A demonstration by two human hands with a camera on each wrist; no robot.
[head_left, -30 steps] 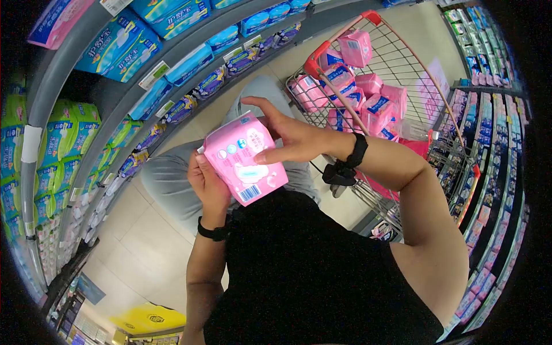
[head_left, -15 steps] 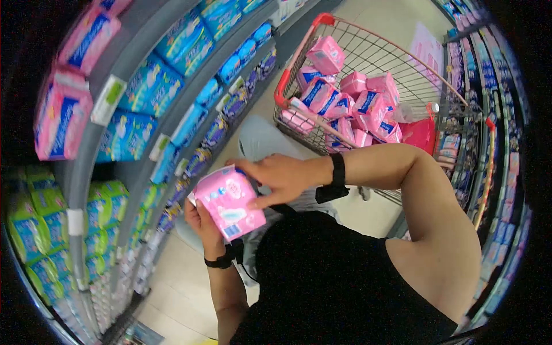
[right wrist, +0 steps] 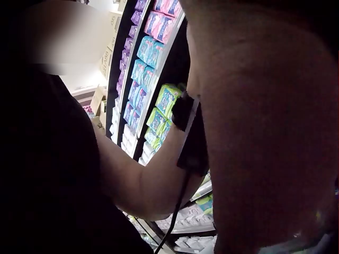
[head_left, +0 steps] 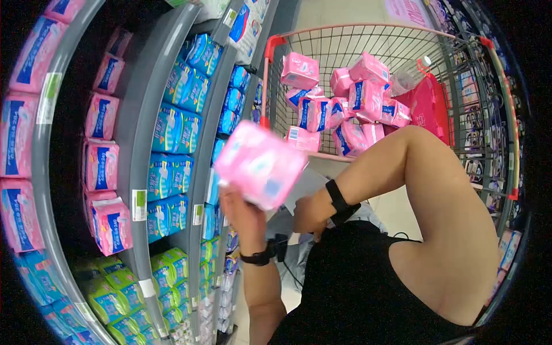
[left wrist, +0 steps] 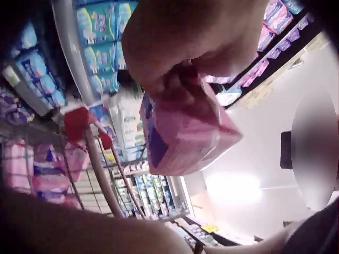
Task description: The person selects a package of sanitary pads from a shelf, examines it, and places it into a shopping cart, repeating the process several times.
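A pink pack of sanitary pads (head_left: 261, 164), blurred by motion, is in my left hand (head_left: 242, 215) in front of the shelves. My left fingers hold it from its lower end; in the left wrist view they curl against the top of the pack (left wrist: 185, 132). My right hand (head_left: 310, 214) is apart from the pack, hanging loosely bent over the lap with nothing visible in it. In the right wrist view the right hand (right wrist: 265, 106) is a dark shape with its fingers hidden.
A shopping cart (head_left: 356, 27) ahead holds several pink packs (head_left: 366, 99), a clear plastic bottle (head_left: 408, 79) and a red bag (head_left: 428, 109). Shelves at left carry pink packs (head_left: 102, 117), blue packs (head_left: 172, 172) and green packs (head_left: 118, 296). More shelving (head_left: 512, 253) stands at right.
My right hand has let go of the pack and drawn back toward the lap. My left hand now holds the pack alone, lifted up. The view has turned, with the pink packs on the left shelves coming into sight.
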